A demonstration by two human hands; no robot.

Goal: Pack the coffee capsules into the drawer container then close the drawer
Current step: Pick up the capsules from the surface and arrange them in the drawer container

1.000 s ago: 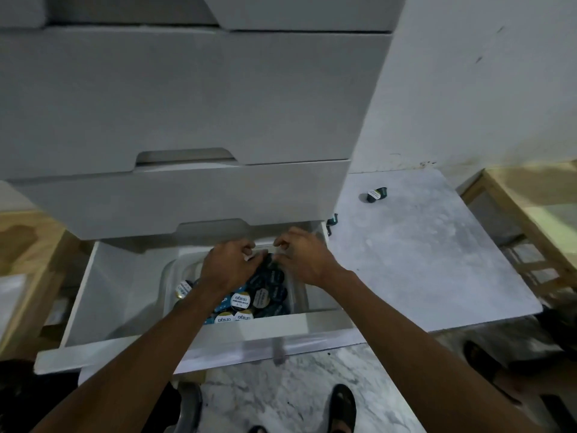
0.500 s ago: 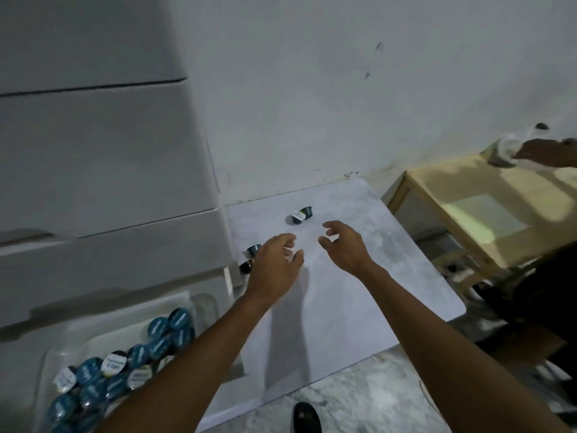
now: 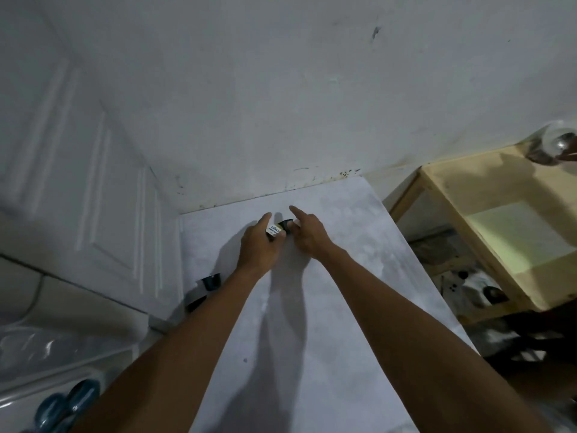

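Capsules are mostly packed already, but one white-labelled capsule [image 3: 277, 228] sits at the far end of the surface, right between the two hands. The left hand [image 3: 257, 248] pinches its labelled end with the forefinger stretched out straight. The right hand [image 3: 309, 237] has its lower fingers [image 3: 295, 227] curled against the dark end and its forefinger pointing, but I cannot tell if it grips or only touches. Two more dark capsules [image 3: 210, 281] lie near the left edge of the marble surface [image 3: 327, 307], close to the cabinet. Low on the left, blue capsules [image 3: 67, 401] show inside the clear container [image 3: 37, 348]. By my reckoning three capsules are left to gather, and the drawer is not yet closed. Around this stand a white panelled cabinet [image 3: 78, 182], a scuffed white wall [image 3: 281, 89] and a pale wooden table [image 3: 499, 220] on the right.
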